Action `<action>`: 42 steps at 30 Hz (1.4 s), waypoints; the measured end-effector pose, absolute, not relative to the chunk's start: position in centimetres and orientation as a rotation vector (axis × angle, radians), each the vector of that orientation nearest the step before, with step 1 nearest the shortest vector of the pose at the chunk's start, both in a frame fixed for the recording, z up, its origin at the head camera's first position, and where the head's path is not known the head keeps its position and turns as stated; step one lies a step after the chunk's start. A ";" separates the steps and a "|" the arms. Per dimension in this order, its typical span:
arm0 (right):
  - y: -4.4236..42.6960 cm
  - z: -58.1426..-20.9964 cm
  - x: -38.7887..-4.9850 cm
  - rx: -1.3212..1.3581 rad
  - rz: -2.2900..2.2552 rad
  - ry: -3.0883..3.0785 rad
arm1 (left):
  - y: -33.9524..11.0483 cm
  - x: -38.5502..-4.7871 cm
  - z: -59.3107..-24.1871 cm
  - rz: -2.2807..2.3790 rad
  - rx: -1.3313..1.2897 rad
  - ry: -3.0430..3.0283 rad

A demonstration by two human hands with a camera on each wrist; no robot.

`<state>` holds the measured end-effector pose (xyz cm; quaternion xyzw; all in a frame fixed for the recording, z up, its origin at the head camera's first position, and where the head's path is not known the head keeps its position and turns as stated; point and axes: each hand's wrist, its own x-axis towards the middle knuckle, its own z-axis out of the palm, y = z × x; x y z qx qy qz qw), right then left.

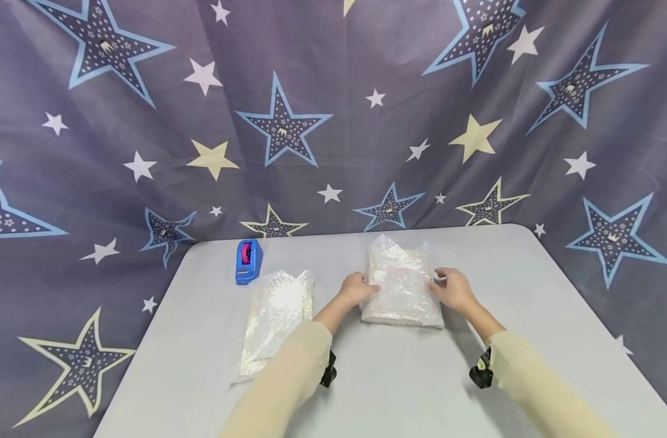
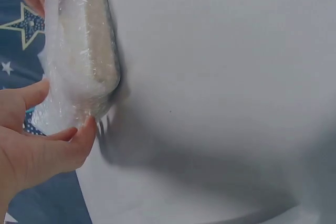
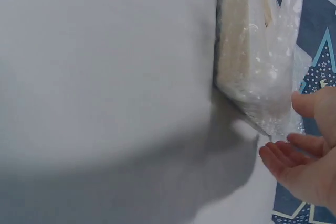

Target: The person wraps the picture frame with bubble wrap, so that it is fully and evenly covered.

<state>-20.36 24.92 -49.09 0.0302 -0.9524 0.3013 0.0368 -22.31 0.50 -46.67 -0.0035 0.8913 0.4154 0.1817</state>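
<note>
A bubble-wrapped package (image 1: 401,298), flat and roughly rectangular, lies on the table between both hands, with loose wrap standing up at its far end. My left hand (image 1: 357,289) grips its left edge, thumb over the top and fingers at the side. In the left wrist view the thumb and fingers of this hand (image 2: 47,140) are on either side of the wrap's corner. On the opposite side, my right hand (image 1: 452,288) has its thumb at the wrap's right edge, the fingers loosely bent. What the bubble wrap (image 3: 252,61) encloses looks pale and is blurred by the plastic.
To the left lies a second flat piece of bubble wrap (image 1: 278,313), partly behind the left sleeve (image 1: 289,377). A blue tape dispenser (image 1: 248,261) with a pink core stands near the white table's (image 1: 399,383) back left corner. Behind the table hangs a star-patterned cloth (image 1: 333,79).
</note>
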 end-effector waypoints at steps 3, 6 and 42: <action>24.8 -48.9 -19.9 -0.053 1.029 -2.957 | 0.3 -22.2 -46.9 1.211 -0.003 2.480; 24.5 -48.5 -19.5 -0.225 1.182 -2.970 | 0.4 -22.1 -47.2 1.225 0.019 2.492; 18.4 -48.5 -22.5 -0.156 1.250 -2.951 | -2.8 -21.2 -46.2 1.215 -0.171 2.710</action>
